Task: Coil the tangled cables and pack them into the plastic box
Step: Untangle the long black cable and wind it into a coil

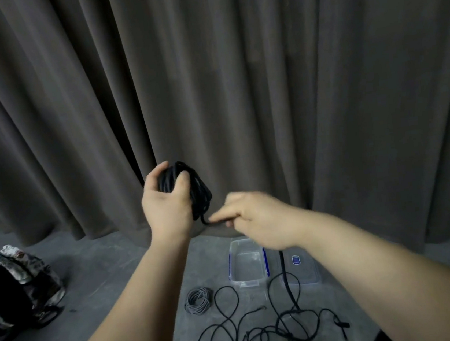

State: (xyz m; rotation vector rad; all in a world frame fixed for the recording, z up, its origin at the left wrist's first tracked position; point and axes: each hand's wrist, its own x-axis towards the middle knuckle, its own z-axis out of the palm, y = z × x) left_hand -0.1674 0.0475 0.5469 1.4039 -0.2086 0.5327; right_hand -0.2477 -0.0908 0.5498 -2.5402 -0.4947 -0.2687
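A grey concrete-looking floor (103, 268) is stretching out under the person, and a heavy grey-brown curtain (264, 81) is hanging in deep folds across the whole far side. Off to the left a patterned backpack (15, 286) is slumping on the floor.

The left hand (167, 202) is holding up a black coiled cable (192, 191), fingers and thumb curling round the bundle. Just right of it, the right hand (254, 217) is pinching the cable's loose tail where it is leaving the bottom of the coil; the hand is blurring a little. The rest of that cable is dropping from under the right wrist down to the floor.

Down there, the clear plastic box (246, 260) with blue clips is sitting open, its lid (299, 268) lying just to its right. A small grey coil (198, 300) is resting near the box's left corner, and a tangle of black cable (265, 334) is sprawling nearer, well below both hands.
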